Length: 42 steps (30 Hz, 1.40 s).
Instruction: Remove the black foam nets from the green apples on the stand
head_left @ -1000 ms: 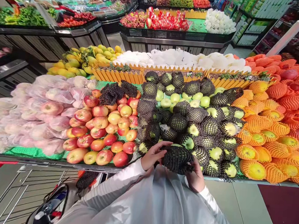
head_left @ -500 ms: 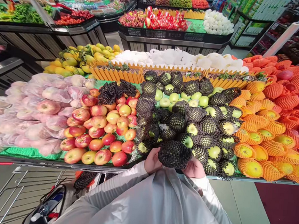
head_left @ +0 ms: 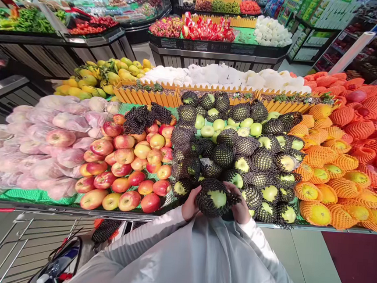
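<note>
Between my two hands, close to my body, is a green apple (head_left: 218, 198) in a black foam net, its bare green skin showing through an opening in the net. My left hand (head_left: 190, 206) is closed on its left side. My right hand (head_left: 240, 206) grips the net's edge on the right; some of its fingers are hidden behind the fruit. Just beyond lie several netted green apples (head_left: 262, 160) in a heap, with a few unwrapped green apples (head_left: 207, 131) farther back. Red apples (head_left: 130, 198) are piled left of my left hand.
Pink bagged fruit (head_left: 62, 165) fills the stand's left end. Orange-netted fruit (head_left: 322, 192) lies at the right. A low orange fence (head_left: 153, 95) crosses behind the apples. Loose black nets (head_left: 139, 118) rest on the red apples. A shopping cart (head_left: 11, 240) stands at my lower left.
The held apple has turned, so its green skin now faces up where black net showed before. My right hand has moved up along its right side.
</note>
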Each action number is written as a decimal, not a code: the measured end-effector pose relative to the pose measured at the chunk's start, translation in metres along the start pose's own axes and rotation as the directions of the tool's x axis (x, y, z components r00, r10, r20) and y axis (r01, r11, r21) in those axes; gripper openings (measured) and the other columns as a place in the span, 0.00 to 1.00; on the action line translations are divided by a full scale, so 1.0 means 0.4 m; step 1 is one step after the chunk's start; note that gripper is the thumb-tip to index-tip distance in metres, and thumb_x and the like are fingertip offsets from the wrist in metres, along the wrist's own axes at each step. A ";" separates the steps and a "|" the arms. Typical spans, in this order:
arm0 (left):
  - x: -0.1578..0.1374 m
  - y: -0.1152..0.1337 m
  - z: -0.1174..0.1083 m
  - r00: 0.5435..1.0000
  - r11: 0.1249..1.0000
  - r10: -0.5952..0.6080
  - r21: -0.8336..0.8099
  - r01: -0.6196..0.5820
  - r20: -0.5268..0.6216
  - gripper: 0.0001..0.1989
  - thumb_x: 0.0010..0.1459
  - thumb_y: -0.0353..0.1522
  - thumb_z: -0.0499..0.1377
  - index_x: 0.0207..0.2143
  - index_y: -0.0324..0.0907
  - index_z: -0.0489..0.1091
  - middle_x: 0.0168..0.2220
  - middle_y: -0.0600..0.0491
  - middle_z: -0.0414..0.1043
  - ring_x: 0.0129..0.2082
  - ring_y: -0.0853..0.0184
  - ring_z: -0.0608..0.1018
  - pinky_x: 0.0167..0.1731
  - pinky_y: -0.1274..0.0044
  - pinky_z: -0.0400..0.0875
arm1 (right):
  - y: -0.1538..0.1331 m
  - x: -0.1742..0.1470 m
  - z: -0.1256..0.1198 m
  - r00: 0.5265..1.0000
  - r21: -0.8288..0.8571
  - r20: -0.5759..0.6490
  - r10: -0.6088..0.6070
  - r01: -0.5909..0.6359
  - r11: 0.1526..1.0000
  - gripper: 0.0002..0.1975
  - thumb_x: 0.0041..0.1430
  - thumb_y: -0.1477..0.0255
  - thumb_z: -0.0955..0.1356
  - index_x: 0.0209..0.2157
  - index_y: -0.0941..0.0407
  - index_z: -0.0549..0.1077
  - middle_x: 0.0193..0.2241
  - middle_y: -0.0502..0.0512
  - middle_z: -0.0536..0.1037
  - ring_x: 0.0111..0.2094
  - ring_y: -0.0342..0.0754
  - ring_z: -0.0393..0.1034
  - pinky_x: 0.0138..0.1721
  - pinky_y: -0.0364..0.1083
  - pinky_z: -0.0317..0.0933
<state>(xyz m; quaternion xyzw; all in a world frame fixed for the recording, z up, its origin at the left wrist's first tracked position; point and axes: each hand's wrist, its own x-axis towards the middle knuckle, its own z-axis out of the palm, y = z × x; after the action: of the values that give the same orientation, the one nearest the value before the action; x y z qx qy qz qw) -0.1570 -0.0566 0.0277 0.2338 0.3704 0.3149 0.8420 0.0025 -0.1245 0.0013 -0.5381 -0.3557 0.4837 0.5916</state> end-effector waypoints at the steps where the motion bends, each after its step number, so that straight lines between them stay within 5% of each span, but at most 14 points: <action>1: 0.002 0.002 0.000 1.000 1.000 0.016 -0.005 -0.016 -0.006 0.22 0.48 0.50 0.62 0.33 0.41 0.76 0.34 0.51 0.80 0.50 0.56 0.76 0.56 0.65 0.67 | -0.014 -0.009 -0.009 0.999 -0.017 -0.017 -0.044 0.044 0.999 0.27 0.57 0.53 0.64 0.55 0.50 0.67 0.51 0.59 0.74 0.52 0.57 0.70 0.54 0.57 0.63; 4: 0.006 0.003 0.002 0.998 0.998 0.045 0.039 -0.046 0.038 0.26 0.47 0.52 0.63 0.35 0.39 0.77 0.37 0.49 0.80 0.52 0.56 0.75 0.60 0.65 0.62 | -0.064 -0.039 -0.014 0.978 -0.115 0.055 -0.199 0.205 0.972 0.33 0.61 0.49 0.60 0.63 0.49 0.56 0.62 0.59 0.62 0.61 0.58 0.60 0.61 0.59 0.55; 7: 0.014 -0.004 0.004 0.991 0.989 0.008 0.145 -0.027 0.133 0.32 0.47 0.56 0.61 0.41 0.38 0.77 0.42 0.47 0.79 0.55 0.55 0.73 0.63 0.65 0.56 | -0.089 -0.056 0.008 0.931 -0.251 0.225 -0.286 0.340 0.907 0.48 0.50 0.46 0.69 0.66 0.51 0.50 0.65 0.60 0.56 0.66 0.62 0.51 0.65 0.61 0.48; 11: 0.029 -0.006 -0.004 0.970 0.910 0.007 0.400 -0.108 0.245 0.35 0.55 0.59 0.51 0.44 0.39 0.75 0.44 0.48 0.78 0.55 0.58 0.72 0.63 0.67 0.54 | -0.050 -0.052 0.036 0.940 -0.432 0.116 -0.322 0.340 0.836 0.55 0.39 0.56 0.78 0.64 0.53 0.52 0.61 0.63 0.62 0.61 0.61 0.59 0.64 0.60 0.54; 14: 0.028 0.016 -0.009 0.953 0.708 0.044 0.664 -0.241 0.300 0.32 0.60 0.57 0.45 0.36 0.41 0.76 0.35 0.48 0.77 0.45 0.59 0.76 0.56 0.68 0.61 | 0.002 -0.052 0.036 0.946 -0.483 -0.033 -0.323 0.267 0.834 0.49 0.39 0.58 0.78 0.61 0.53 0.58 0.55 0.62 0.70 0.57 0.61 0.65 0.61 0.61 0.59; 17: 0.009 0.054 0.005 0.931 0.400 0.197 0.841 -0.363 0.308 0.24 0.60 0.52 0.52 0.27 0.43 0.71 0.24 0.52 0.70 0.32 0.62 0.74 0.43 0.71 0.65 | 0.049 -0.065 0.016 0.957 -0.434 -0.164 -0.240 0.149 0.889 0.41 0.42 0.53 0.76 0.56 0.54 0.65 0.45 0.61 0.77 0.50 0.61 0.71 0.55 0.63 0.65; 19: -0.007 0.081 0.023 0.895 0.285 0.236 0.854 -0.436 0.378 0.19 0.58 0.48 0.57 0.26 0.42 0.68 0.24 0.55 0.66 0.28 0.66 0.70 0.36 0.74 0.63 | 0.073 -0.074 -0.004 0.967 -0.374 -0.206 -0.148 0.061 0.925 0.38 0.42 0.49 0.74 0.52 0.54 0.70 0.39 0.60 0.80 0.45 0.61 0.74 0.49 0.63 0.69; 24: -0.018 0.110 0.046 0.842 0.436 0.125 0.733 -0.522 0.525 0.18 0.58 0.45 0.57 0.26 0.40 0.63 0.25 0.57 0.62 0.27 0.71 0.66 0.29 0.79 0.61 | 0.076 -0.076 -0.041 0.976 -0.325 -0.191 -0.101 0.034 0.945 0.37 0.39 0.46 0.74 0.47 0.54 0.73 0.33 0.58 0.81 0.41 0.61 0.76 0.46 0.62 0.70; 30: 0.037 0.042 -0.004 0.890 0.509 0.010 0.764 -0.397 0.456 0.20 0.58 0.48 0.56 0.28 0.39 0.65 0.25 0.59 0.61 0.27 0.72 0.64 0.28 0.79 0.59 | -0.012 -0.060 -0.035 0.973 -0.298 -0.152 -0.172 0.120 0.947 0.38 0.44 0.50 0.74 0.54 0.54 0.67 0.43 0.62 0.78 0.52 0.62 0.70 0.52 0.62 0.66; 34: 0.047 0.006 -0.016 0.865 0.512 -0.040 0.753 -0.413 0.501 0.21 0.59 0.48 0.56 0.31 0.38 0.67 0.28 0.55 0.67 0.30 0.69 0.68 0.30 0.78 0.62 | -0.039 -0.061 -0.040 0.965 -0.367 -0.050 -0.259 0.224 0.903 0.38 0.44 0.56 0.75 0.55 0.54 0.64 0.48 0.63 0.74 0.55 0.63 0.66 0.55 0.62 0.64; 37: 0.026 0.030 -0.006 0.862 0.435 0.034 0.769 -0.469 0.506 0.23 0.53 0.46 0.63 0.44 0.38 0.67 0.38 0.49 0.72 0.35 0.66 0.72 0.33 0.76 0.65 | -0.041 -0.064 -0.059 0.920 -0.483 -0.025 -0.391 0.331 0.810 0.39 0.42 0.60 0.76 0.56 0.54 0.63 0.51 0.62 0.70 0.58 0.64 0.62 0.59 0.63 0.57; 39: 0.010 0.057 0.003 0.829 0.378 0.090 0.751 -0.541 0.552 0.39 0.46 0.44 0.68 0.57 0.41 0.59 0.50 0.44 0.69 0.43 0.61 0.73 0.37 0.74 0.69 | -0.046 -0.066 -0.070 0.893 -0.552 0.011 -0.449 0.380 0.742 0.42 0.40 0.63 0.76 0.57 0.53 0.60 0.53 0.62 0.68 0.57 0.65 0.62 0.61 0.64 0.55; 42: -0.002 0.082 0.010 0.704 0.344 0.113 0.637 -0.690 0.701 0.53 0.41 0.41 0.71 0.65 0.42 0.48 0.62 0.38 0.56 0.57 0.52 0.66 0.52 0.65 0.67 | -0.064 -0.066 -0.069 0.917 -0.531 0.179 -0.356 0.394 0.750 0.47 0.38 0.67 0.77 0.60 0.52 0.56 0.52 0.62 0.68 0.55 0.63 0.65 0.59 0.61 0.59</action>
<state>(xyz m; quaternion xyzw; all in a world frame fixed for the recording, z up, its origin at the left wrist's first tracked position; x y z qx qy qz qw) -0.1661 -0.0353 0.0510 0.7950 0.1464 0.2071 0.5511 0.0258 -0.1564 0.0245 -0.5880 -0.6009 0.2478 0.4815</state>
